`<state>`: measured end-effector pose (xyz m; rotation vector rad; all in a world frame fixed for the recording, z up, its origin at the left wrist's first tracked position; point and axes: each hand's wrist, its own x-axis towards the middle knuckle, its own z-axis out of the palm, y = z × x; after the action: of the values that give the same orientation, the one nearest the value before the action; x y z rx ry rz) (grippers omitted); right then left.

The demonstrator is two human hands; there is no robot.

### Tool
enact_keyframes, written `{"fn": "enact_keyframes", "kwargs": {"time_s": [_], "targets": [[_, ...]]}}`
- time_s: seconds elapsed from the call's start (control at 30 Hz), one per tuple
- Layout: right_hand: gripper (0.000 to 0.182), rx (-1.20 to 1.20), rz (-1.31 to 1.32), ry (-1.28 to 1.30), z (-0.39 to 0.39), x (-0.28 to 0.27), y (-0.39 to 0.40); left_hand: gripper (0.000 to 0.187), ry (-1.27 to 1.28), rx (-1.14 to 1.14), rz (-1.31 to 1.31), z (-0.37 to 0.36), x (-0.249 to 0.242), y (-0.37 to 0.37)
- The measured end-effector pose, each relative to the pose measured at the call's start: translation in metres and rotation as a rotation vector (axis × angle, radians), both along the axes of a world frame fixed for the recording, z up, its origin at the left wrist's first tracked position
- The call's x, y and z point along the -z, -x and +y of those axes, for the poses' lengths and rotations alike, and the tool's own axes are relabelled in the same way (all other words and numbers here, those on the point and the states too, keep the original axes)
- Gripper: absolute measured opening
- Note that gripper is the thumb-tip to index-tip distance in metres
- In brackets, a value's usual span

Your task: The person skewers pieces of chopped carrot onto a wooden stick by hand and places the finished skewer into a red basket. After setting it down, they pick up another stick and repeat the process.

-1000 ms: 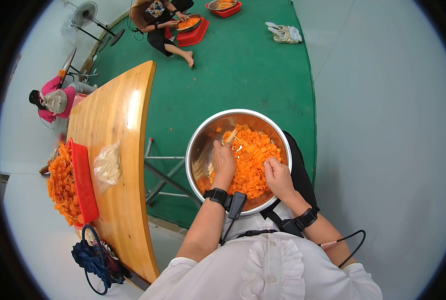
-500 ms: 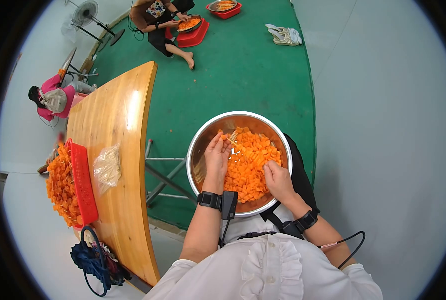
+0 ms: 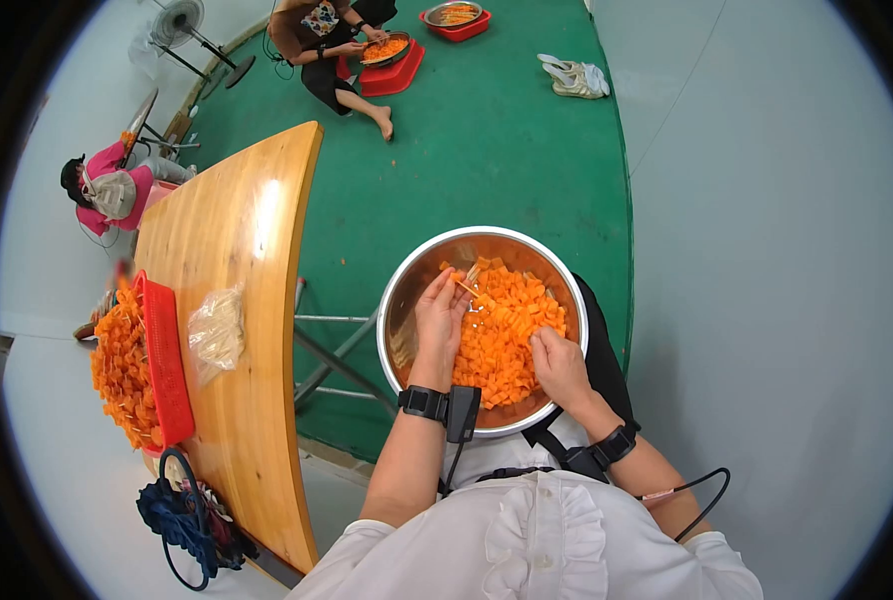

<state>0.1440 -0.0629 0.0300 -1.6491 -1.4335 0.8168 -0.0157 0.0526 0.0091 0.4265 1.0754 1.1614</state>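
Observation:
A large steel bowl (image 3: 403,262) rests on the lap, holding a heap of orange cut pieces (image 3: 497,365). Over the bowl's left part, my left hand (image 3: 441,318) is closed on a thin stick (image 3: 469,289) with an orange piece at its upper end by the fingertips. More pale sticks show beside the fingers. My right hand (image 3: 561,366) is closed at the right side of the heap, its fingertips against the orange pieces; what it pinches is too small to make out.
On the wooden table (image 3: 237,210) at left are a red basket (image 3: 169,370) of orange pieces on sticks, a plastic bag (image 3: 217,332) of sticks and a dark blue bag (image 3: 182,520). Two people sit farther off. Shoes (image 3: 575,78) lie on the green floor.
The view has shifted slightly, so the surroundings sit a little differently. Both hands keep nearly the same pose over the bowl.

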Motion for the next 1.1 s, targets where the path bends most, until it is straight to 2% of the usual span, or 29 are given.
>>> {"fn": "enact_keyframes", "kwargs": {"time_s": [0.4, 0.5, 0.9, 1.1], "targets": [[0.017, 0.019, -0.012, -0.052, 0.0, 0.0, 0.003, 0.021, -0.009, -0.018, 0.012, 0.0, 0.002, 0.0], [0.017, 0.013, -0.022, -0.05, 0.0, 0.001, 0.003, 0.017, -0.003, -0.034, 0.113, 0.0, 0.008, 0.001], [0.017, 0.009, -0.044, -0.075, 0.0, 0.002, 0.004, 0.012, 0.06, -0.033, 0.001, -0.002, 0.016, 0.008], [0.016, -0.016, -0.08, -0.068, -0.001, 0.0, 0.003, 0.011, 0.04, -0.008, 0.089, -0.003, 0.011, 0.006]]}}
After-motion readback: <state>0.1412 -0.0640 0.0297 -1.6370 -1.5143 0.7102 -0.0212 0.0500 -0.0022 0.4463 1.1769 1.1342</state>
